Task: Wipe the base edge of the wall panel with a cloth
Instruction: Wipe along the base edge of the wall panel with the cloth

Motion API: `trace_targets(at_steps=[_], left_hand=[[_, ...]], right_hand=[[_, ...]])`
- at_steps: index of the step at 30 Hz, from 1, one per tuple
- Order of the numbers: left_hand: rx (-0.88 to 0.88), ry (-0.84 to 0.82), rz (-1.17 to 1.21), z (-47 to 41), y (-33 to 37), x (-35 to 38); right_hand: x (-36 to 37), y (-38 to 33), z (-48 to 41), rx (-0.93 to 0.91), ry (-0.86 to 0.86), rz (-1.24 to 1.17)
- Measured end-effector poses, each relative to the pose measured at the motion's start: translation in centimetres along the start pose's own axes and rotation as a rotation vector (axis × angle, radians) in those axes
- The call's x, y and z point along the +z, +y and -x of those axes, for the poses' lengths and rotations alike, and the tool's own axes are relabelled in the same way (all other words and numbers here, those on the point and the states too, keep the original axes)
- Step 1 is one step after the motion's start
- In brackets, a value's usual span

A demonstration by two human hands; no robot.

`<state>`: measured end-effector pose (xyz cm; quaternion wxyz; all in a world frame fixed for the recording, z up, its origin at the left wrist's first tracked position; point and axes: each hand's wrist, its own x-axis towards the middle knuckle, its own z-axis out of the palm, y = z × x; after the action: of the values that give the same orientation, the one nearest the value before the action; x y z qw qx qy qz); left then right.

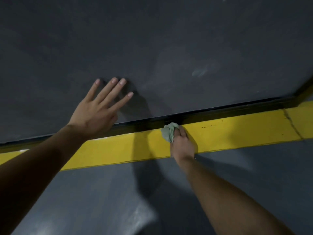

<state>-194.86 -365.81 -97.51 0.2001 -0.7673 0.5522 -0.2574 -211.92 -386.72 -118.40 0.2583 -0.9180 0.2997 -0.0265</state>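
A dark grey wall panel (152,48) fills the upper half of the view. Its black base edge (220,111) runs from lower left to upper right. My right hand (183,145) is shut on a crumpled pale green cloth (169,133), and the cloth presses against the black base edge near the middle. My left hand (98,111) lies flat on the panel just above the edge, fingers spread, holding nothing.
A yellow painted strip (237,129) runs along the floor right under the base edge, with a crack (293,124) near its right end. Below it is grey floor (118,200) with a bright reflection. The panel meets a corner at the far right (303,92).
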Motion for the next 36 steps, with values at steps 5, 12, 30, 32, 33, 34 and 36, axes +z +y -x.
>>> trace_targets(at_steps=[5, 12, 30, 32, 33, 34, 36], left_hand=[[-0.035, 0.076, -0.008, -0.5, -0.4, 1.7], [0.165, -0.008, -0.175, -0.1, -4.9, 2.2], [0.19, 0.199, -0.224, 1.0, -7.2, 3.0], [0.196, 0.221, -0.223, 0.7, -7.3, 3.5], [0.2, 0.254, -0.219, 0.6, -7.3, 3.8], [0.195, 0.292, -0.218, 0.5, -7.3, 4.2], [0.184, 0.345, -0.228, 0.3, -7.0, 4.6]], right_hand=[[-2.0, 2.7, -1.0, 0.235, 0.162, -0.019], [-1.3, 2.1, -2.2, 0.263, 0.24, -0.049], [-2.1, -5.7, -0.2, 0.149, 0.384, -0.35], [-4.1, -4.1, -0.9, 0.218, 0.512, -0.384], [-5.0, -3.4, -1.3, 0.236, 0.553, -0.408], [-5.8, -2.9, -1.7, 0.27, 0.545, -0.444], [-6.9, -2.5, -2.7, 0.354, 0.445, -0.498]])
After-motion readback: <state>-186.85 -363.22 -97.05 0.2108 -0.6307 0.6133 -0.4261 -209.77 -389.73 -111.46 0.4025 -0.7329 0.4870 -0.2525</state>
